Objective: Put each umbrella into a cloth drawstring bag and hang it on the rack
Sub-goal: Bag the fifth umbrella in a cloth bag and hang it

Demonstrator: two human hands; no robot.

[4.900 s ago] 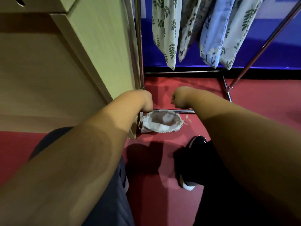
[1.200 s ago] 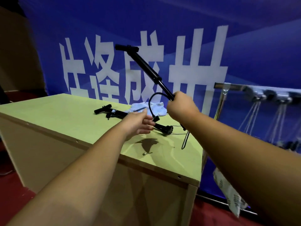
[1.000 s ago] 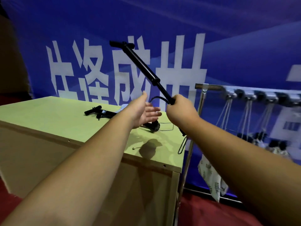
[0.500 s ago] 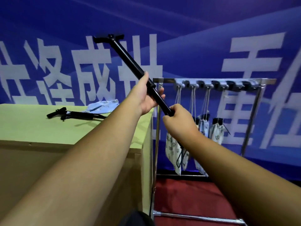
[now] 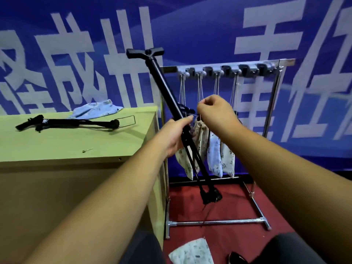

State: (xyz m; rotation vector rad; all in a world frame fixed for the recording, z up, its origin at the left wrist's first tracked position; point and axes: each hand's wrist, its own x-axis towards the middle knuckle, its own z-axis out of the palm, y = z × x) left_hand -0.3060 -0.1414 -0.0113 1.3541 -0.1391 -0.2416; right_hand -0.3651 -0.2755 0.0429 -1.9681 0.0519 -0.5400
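Observation:
My left hand [image 5: 174,133] grips the shaft of a long black umbrella [image 5: 162,86] with a T-shaped handle at the top; its lower end hangs in front of the rack. My right hand [image 5: 214,109] is closed, pinching something thin beside the shaft. Another black umbrella [image 5: 66,122] lies on the table next to a light blue cloth bag [image 5: 95,110]. A white patterned bag [image 5: 191,251] lies on the floor. Several filled bags [image 5: 215,153] hang by their drawstrings from the metal rack [image 5: 274,62].
A light wooden table [image 5: 66,141] stands at left, its right edge close to the rack's left post. A small pin-like object [image 5: 87,149] lies on the tabletop. A blue banner with white characters covers the wall. The floor is red carpet.
My right hand left the lower shaft and moved up to pinch beside it. My left hand slid down the shaft. The umbrella swung more upright, and the view turned right toward the rack.

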